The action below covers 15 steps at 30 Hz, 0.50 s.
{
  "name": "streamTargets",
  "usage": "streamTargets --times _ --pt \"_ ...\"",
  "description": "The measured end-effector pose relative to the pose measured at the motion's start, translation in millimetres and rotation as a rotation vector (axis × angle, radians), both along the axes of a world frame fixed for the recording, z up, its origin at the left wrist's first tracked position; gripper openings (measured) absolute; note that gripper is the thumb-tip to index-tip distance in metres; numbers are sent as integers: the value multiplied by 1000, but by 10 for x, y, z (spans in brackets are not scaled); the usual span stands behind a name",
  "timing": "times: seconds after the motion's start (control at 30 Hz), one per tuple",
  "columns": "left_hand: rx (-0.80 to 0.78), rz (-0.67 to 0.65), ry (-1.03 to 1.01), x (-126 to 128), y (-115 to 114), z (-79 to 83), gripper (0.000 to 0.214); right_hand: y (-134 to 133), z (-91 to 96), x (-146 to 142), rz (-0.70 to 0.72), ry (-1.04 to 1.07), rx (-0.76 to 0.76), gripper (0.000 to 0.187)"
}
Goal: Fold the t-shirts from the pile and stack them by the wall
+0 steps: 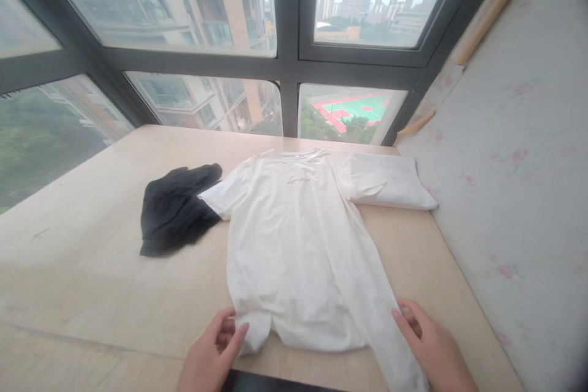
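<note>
A white T-shirt (pixel 294 245) lies spread out on a pale wooden surface, front side up, its collar toward the windows and a small line of dark print on the chest. At its lower left corner my left hand (pixel 214 346) has the hem pinched between thumb and fingers. My right hand (pixel 429 340) is closed on the right side edge near the bottom, where the cloth stretches toward me. The hem is wavy and wrinkled. The shirt's left sleeve touches a crumpled black garment (pixel 177 211); the other sleeve rests over a folded white cloth (pixel 395 180).
Dark-framed windows (pixel 288 67) stand along the far edge of the wooden surface (pixel 92 245). A wall with flowered paper (pixel 514 196) bounds the right side. Part of a dark flat object (pixel 271 383) shows at the bottom edge.
</note>
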<state>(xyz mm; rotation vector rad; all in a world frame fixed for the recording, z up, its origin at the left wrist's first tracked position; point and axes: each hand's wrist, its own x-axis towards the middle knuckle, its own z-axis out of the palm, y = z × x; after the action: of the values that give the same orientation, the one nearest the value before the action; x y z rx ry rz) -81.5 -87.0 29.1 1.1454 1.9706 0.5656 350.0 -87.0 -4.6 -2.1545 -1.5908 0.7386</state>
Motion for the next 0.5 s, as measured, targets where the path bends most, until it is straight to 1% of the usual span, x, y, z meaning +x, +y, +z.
streamTargets --times 0.07,0.13,0.2,0.23,0.3,0.4,0.47,0.5 --pt "21 -43 122 140 -5 24 43 -199 -70 -108 14 -10 45 44" --pt "72 -59 211 203 34 37 36 -290 -104 -206 37 2 104 51" --pt "174 -23 178 202 71 46 33 -293 -96 -260 59 70 129 51" --pt "221 16 118 186 81 55 34 -271 -73 -269 57 124 129 49" --pt "273 132 -71 139 90 99 38 -199 21 -260 29 266 128 45" --pt "281 320 -388 44 123 236 43 -39 252 -222 -57 578 91 46" --pt "297 410 -511 -38 196 339 43 103 406 -195 -127 828 57 46" --pt "298 440 -528 -85 249 376 42 183 461 -181 -163 927 51 45"
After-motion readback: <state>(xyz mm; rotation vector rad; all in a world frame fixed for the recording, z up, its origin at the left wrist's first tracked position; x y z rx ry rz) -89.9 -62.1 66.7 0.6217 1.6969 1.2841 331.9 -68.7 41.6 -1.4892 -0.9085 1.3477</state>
